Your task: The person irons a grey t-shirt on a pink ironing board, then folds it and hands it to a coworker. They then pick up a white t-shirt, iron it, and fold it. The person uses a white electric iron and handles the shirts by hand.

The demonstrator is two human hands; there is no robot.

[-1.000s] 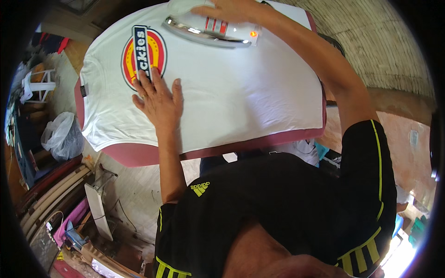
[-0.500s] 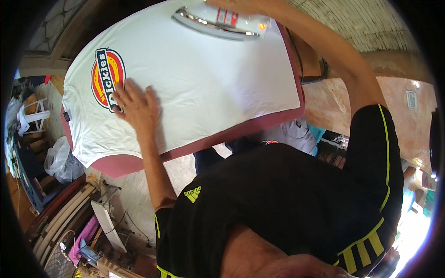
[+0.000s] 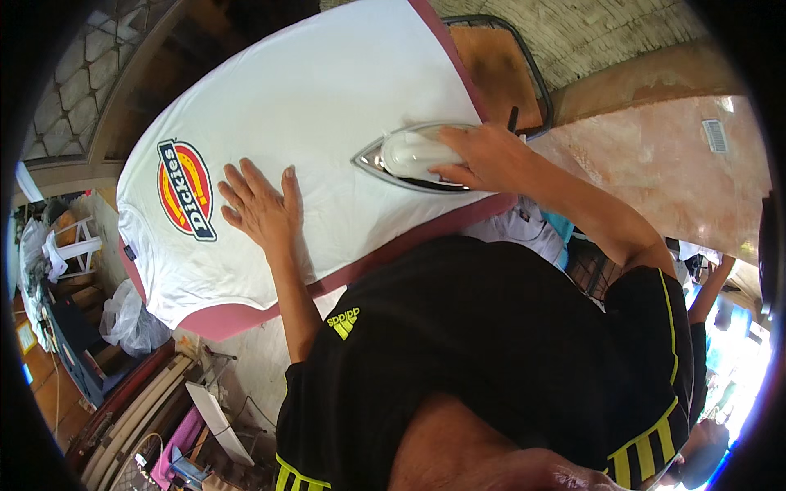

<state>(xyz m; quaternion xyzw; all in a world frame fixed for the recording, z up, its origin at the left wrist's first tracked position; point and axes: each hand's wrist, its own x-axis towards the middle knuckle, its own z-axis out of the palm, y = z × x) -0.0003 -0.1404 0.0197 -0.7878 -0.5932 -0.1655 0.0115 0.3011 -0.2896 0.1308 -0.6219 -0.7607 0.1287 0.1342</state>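
A white T-shirt with a red, yellow and dark blue chest print lies spread over a padded ironing board with a maroon cover. My right hand grips the handle of a white iron, whose metal soleplate rests on the shirt near its hem, tip pointing left. Flat on the fabric, just right of the print, is my left hand, its fingers spread and nothing in them.
Beyond the board's right end stands a dark metal frame with an orange-brown pad. Grey and blue cloth lies under the near edge. At left are a clear plastic bag and stacked boards. Another person appears at the lower right.
The iron has come from the shirt's far side to its near right part and turned, with my right hand on it. My left hand has shifted right, off the print.
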